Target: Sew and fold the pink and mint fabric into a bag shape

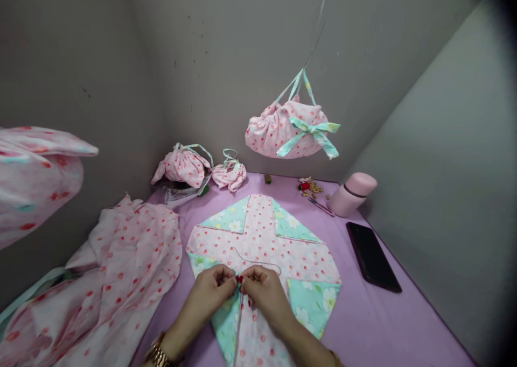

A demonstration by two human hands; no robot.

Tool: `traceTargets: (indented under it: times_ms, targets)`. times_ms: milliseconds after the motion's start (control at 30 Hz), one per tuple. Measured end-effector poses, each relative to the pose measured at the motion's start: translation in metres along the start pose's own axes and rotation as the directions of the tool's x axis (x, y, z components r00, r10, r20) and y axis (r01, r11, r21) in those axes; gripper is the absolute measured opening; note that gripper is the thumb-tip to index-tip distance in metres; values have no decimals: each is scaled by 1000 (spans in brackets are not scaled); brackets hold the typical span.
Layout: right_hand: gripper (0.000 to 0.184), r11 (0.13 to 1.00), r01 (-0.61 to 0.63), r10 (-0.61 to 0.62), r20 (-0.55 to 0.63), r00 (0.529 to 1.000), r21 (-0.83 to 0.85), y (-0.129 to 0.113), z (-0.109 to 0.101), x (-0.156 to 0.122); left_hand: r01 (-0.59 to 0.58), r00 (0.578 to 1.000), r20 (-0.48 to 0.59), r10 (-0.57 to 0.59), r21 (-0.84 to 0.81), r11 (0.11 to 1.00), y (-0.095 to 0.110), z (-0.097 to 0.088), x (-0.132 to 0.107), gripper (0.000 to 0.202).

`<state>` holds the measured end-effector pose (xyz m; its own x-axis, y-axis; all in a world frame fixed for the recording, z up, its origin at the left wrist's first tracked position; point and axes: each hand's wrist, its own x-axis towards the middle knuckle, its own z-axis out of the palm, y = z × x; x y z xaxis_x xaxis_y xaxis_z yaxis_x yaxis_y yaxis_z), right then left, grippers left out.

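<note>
A many-sided piece of pink dotted fabric (262, 227) lies flat in front of me, with mint floral patches (313, 302) at its corners. My left hand (216, 289) pinches the fabric at the inner corner of the near-left mint patch. Right against it, my right hand (264, 291) is closed in a pinch, the fingertips of both hands nearly touching. Whatever sits between the right fingertips is too small to make out. A dark thread (258, 261) loops over the fabric just beyond my hands, its end near the right hand.
A phone (372, 256), pink bottle (353, 195), thread snips (322, 206) and red spool (304, 186) lie to the right on the purple cloth (355, 324). Pink dotted fabric (133, 248) is heaped left. A tied pouch (288, 127) hangs above; two pouches (188, 165) rest behind.
</note>
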<state>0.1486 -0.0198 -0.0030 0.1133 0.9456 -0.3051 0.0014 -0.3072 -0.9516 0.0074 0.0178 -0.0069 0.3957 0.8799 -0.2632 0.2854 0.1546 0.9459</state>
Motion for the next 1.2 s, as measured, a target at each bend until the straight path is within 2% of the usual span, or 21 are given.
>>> traceTargets:
  times_ms: [167, 433, 667, 967, 1200]
  targets:
    - [10, 998, 57, -57, -10, 998, -11, 4, 3, -1, 35, 999, -27, -35, -10, 999, -3, 2, 0, 8]
    - [5, 1000, 8, -8, 19, 1000, -6, 0, 3, -2, 53, 998, -36, -56, -71, 996, -1, 5, 0, 10]
    - [7, 998, 55, -55, 17, 998, 4, 2, 3, -4, 72, 997, -11, -73, -66, 995, -5, 5, -1, 12]
    - [3, 997, 48, -49, 12, 999, 52, 6, 3, -2, 24, 1000, 13, -23, -99, 995, -5, 5, 1, 6]
    - [3, 995, 95, -95, 10, 995, 16, 9, 3, -1, -15, 994, 101, 31, -148, 989, -1, 2, 0, 8]
